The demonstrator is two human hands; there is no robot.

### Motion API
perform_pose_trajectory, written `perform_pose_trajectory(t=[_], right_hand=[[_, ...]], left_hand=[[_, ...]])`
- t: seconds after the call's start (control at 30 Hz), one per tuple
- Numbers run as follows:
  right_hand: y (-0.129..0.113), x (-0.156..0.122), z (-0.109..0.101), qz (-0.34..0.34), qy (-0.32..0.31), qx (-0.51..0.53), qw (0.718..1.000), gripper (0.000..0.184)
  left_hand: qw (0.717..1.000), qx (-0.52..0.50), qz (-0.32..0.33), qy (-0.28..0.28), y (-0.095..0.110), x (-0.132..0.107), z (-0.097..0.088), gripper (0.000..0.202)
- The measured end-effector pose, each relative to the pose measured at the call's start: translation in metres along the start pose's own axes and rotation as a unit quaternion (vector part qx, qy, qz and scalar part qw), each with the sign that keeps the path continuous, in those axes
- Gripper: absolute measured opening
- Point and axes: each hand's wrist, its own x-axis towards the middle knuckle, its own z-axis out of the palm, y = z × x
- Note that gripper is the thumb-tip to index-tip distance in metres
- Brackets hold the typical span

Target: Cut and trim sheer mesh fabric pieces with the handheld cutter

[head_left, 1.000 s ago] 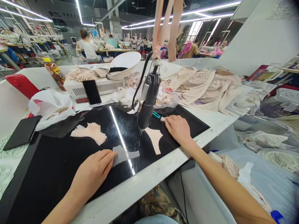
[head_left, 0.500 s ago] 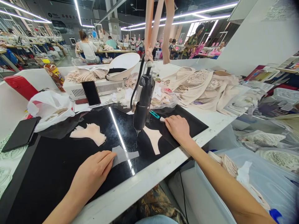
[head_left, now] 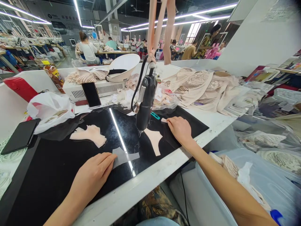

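My left hand rests on the black work surface, fingers closed over the left end of a thin, translucent grey piece. Farther right, my right hand is closed on a small whitish object, of which only the tip shows. Between the hands, a black cylindrical power tool hangs on beige bands. Beneath its tip lies a beige cut fabric piece. A small pile of beige cut pieces lies beyond my left hand. Behind the tool is a teal cutter.
Beige lace and fabric are heaped at the back right. A phone leans on a white vented box. A white plastic bag and a dark tablet lie left. A translucent bin stands below the table's right edge.
The hanging tool has swung slightly to the right. Both hands stay nearly where they were, the right one still on the whitish object.
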Motion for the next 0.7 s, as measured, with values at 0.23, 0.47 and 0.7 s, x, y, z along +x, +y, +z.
perform_pose_trajectory(t=[0.23, 0.47, 0.7], right_hand=[[0.0026, 0.0008, 0.0014, 0.013, -0.003, 0.04, 0.999, 0.033], [0.003, 0.0009, 0.0036, 0.037, 0.005, 0.092, 0.995, 0.033], [0.0059, 0.0001, 0.0007, 0.087, 0.066, 0.2, 0.974, 0.031]], left_hand=[[1.0, 0.002, -0.001, 0.002, -0.0008, -0.001, 0.0008, 0.026], [1.0, -0.008, -0.008, 0.004, -0.0005, -0.0006, 0.0001, 0.026], [1.0, -0.002, -0.005, 0.005, -0.0009, -0.0008, -0.0002, 0.026]])
